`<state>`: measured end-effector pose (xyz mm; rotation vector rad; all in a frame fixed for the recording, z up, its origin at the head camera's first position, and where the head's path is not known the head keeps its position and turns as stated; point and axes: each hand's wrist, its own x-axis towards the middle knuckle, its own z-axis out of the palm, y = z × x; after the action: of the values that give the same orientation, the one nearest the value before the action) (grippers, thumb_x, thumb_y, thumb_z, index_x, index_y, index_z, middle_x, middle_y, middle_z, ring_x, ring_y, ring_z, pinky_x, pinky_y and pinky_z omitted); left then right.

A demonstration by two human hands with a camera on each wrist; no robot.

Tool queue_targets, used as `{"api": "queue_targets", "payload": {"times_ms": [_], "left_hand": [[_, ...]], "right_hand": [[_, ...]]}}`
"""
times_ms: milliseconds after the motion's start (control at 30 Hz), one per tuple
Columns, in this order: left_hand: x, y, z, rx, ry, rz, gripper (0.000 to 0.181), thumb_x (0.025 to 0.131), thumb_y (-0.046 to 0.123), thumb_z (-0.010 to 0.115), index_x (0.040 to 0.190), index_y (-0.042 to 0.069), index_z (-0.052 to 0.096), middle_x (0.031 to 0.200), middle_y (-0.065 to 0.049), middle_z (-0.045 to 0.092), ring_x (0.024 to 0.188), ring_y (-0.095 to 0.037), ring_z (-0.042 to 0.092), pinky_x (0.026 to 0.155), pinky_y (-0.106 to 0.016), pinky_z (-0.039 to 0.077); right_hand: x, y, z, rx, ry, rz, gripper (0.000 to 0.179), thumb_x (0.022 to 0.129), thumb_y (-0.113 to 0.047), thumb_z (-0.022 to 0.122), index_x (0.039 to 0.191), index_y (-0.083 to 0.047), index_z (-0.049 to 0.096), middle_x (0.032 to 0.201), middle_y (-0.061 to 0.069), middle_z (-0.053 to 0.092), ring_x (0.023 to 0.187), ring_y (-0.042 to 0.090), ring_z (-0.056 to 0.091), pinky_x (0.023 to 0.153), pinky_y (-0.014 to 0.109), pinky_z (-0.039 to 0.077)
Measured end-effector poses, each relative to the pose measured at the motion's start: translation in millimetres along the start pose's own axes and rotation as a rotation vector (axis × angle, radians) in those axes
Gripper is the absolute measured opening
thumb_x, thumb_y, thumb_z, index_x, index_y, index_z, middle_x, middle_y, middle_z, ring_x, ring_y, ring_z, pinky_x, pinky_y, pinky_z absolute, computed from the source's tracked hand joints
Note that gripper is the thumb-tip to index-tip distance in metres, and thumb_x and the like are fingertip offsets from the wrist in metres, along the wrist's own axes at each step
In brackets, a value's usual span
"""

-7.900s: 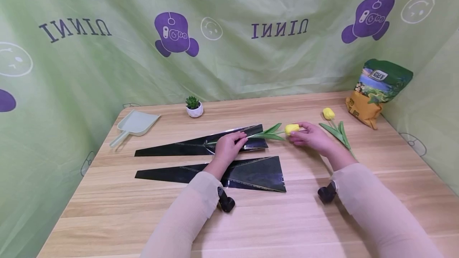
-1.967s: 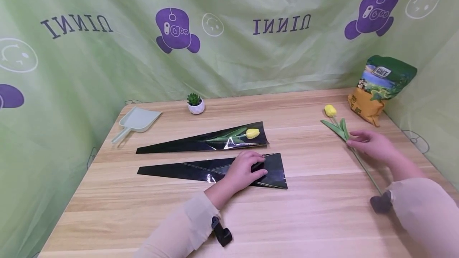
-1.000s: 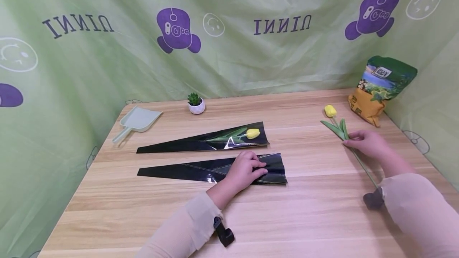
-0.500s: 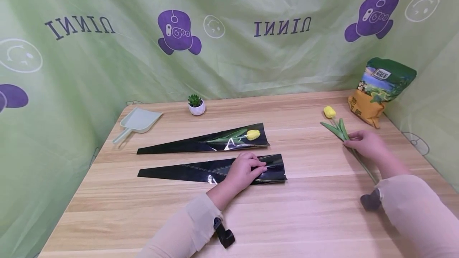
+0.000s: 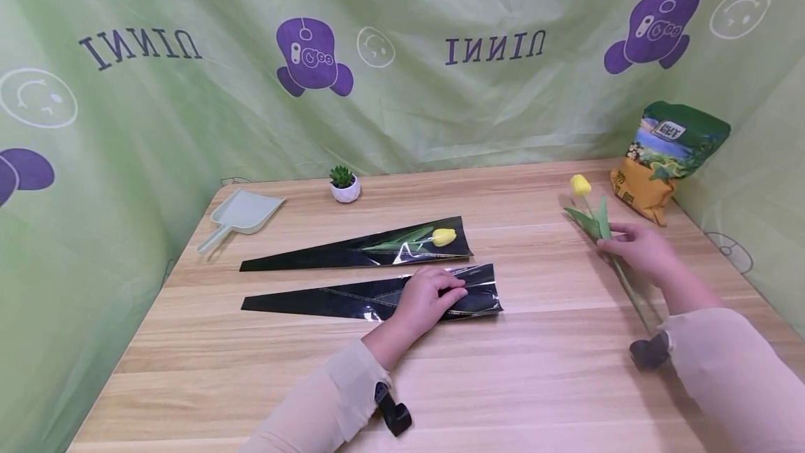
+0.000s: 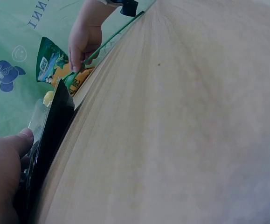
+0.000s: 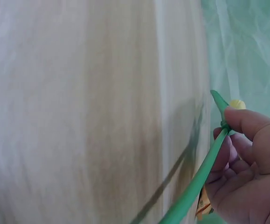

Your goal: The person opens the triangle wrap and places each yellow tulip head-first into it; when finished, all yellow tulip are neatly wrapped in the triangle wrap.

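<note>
My right hand [image 5: 638, 252] pinches the stem of a yellow artificial tulip [image 5: 619, 275] just below its leaves. In the right wrist view the green stem [image 7: 195, 186] slants above the table, with its shadow apart from it. My left hand [image 5: 424, 301] is at the wide end of the nearer black flower sleeve [image 5: 302, 301], pinching its film between thumb and fingers. The left wrist view has that sleeve [image 6: 53, 126] tilted up, with the thumb [image 6: 25, 137] on its clear side. Behind it lies a second black sleeve [image 5: 295, 257], holding another yellow tulip [image 5: 444, 237].
A pale green dustpan [image 5: 245, 212] lies at the back left of the wooden table [image 5: 534, 383]. A small potted succulent [image 5: 344, 187] stands near the back edge. At the back right leans a green and orange bag [image 5: 669, 159]. A green curtain [image 5: 409, 110] hangs behind.
The first tulip has gone fully into the farther sleeve. My left hand moved to the nearer sleeve, whose mouth has shifted slightly. My right hand took hold of the second tulip and lifted it a little.
</note>
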<state>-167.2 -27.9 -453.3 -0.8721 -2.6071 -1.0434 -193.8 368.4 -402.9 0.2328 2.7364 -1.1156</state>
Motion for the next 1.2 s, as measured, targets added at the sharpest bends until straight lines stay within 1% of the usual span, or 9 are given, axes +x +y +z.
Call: {"api": "queue_targets", "payload": {"times_ms": [67,133,300,367,500,567,700,1033,1200], "left_hand": [[0.0,0.0,-0.1,-0.010,0.005,-0.003,0.016,0.088,0.025,0.073,0.099,0.014,0.079,0.099,0.000,0.075,0.101,-0.017,0.066,0.092,-0.031,0.052],[-0.2,0.4,-0.5,-0.016,0.004,-0.006,0.017,0.088,0.025,0.073,0.099,0.014,0.079,0.099,0.000,0.075,0.101,-0.017,0.066,0.092,-0.031,0.052],[-0.8,2.9,-2.8,-0.016,-0.003,-0.011,0.017,0.089,0.025,0.072,0.100,0.014,0.078,0.101,-0.001,0.075,0.102,-0.018,0.066,0.093,-0.032,0.052],[-1.3,3.6,-3.5,-0.014,-0.003,-0.011,0.017,0.089,0.025,0.072,0.100,0.014,0.079,0.101,-0.001,0.076,0.101,-0.017,0.066,0.092,-0.032,0.052],[-1.7,3.2,-3.6,-0.011,0.008,-0.004,0.017,0.088,0.025,0.072,0.100,0.014,0.079,0.099,0.000,0.075,0.100,-0.017,0.066,0.091,-0.032,0.053],[-1.4,2.4,-3.2,-0.011,0.006,-0.007,0.018,0.088,0.026,0.072,0.100,0.014,0.078,0.099,0.000,0.075,0.101,-0.017,0.066,0.091,-0.031,0.053],[-1.2,1.0,-2.4,-0.003,0.006,-0.002,0.018,0.089,0.027,0.072,0.100,0.015,0.078,0.099,0.002,0.075,0.102,-0.016,0.066,0.092,-0.030,0.052],[-1.9,1.4,-2.6,-0.009,0.005,0.000,0.019,0.089,0.026,0.072,0.102,0.013,0.078,0.107,-0.001,0.076,0.107,-0.017,0.068,0.097,-0.031,0.052],[-1.4,2.0,-2.9,-0.013,-0.003,-0.015,0.021,0.089,0.026,0.071,0.104,0.014,0.078,0.111,-0.001,0.075,0.109,-0.016,0.068,0.099,-0.031,0.051]], "right_hand": [[-0.2,-1.8,0.5,0.060,-0.002,-0.008,0.071,0.097,-0.029,0.060,0.144,0.015,0.030,0.089,0.003,0.068,0.076,-0.004,0.054,0.068,0.021,0.051],[-1.0,-3.4,1.4,0.128,-0.006,-0.013,0.070,0.097,-0.027,0.060,0.145,0.014,0.029,0.083,-0.016,0.060,0.072,-0.006,0.053,0.065,0.019,0.052],[-4.9,-6.7,4.6,0.264,-0.006,-0.032,0.069,0.098,-0.026,0.060,0.146,0.011,0.027,0.078,-0.028,0.057,0.072,-0.006,0.055,0.066,0.018,0.052],[-5.9,-7.8,5.7,0.326,-0.009,-0.047,0.059,0.098,-0.025,0.059,0.142,0.006,0.036,0.079,-0.029,0.060,0.074,-0.007,0.057,0.066,0.017,0.053],[-7.8,-11.7,7.6,0.530,-0.029,-0.080,0.022,0.098,-0.019,0.059,0.119,-0.022,0.053,0.081,-0.024,0.064,0.072,-0.003,0.060,0.063,0.016,0.053],[-9.9,-15.7,8.7,0.645,-0.035,-0.087,0.021,0.097,-0.015,0.060,0.108,-0.031,0.051,0.080,-0.019,0.064,0.069,0.000,0.059,0.061,0.016,0.053],[-14.8,-23.6,10.8,0.806,-0.025,-0.091,0.021,0.096,-0.011,0.061,0.105,-0.029,0.054,0.078,-0.014,0.065,0.066,0.003,0.059,0.059,0.016,0.054],[-21.0,-31.3,15.6,1.084,0.012,-0.196,0.020,0.095,-0.003,0.060,0.102,-0.022,0.062,0.080,-0.006,0.067,0.067,0.006,0.064,0.062,0.018,0.058],[-24.0,-34.1,19.2,1.214,0.034,-0.208,0.016,0.092,0.001,0.063,0.100,-0.013,0.060,0.078,0.000,0.068,0.066,0.011,0.069,0.063,0.021,0.060]]}}
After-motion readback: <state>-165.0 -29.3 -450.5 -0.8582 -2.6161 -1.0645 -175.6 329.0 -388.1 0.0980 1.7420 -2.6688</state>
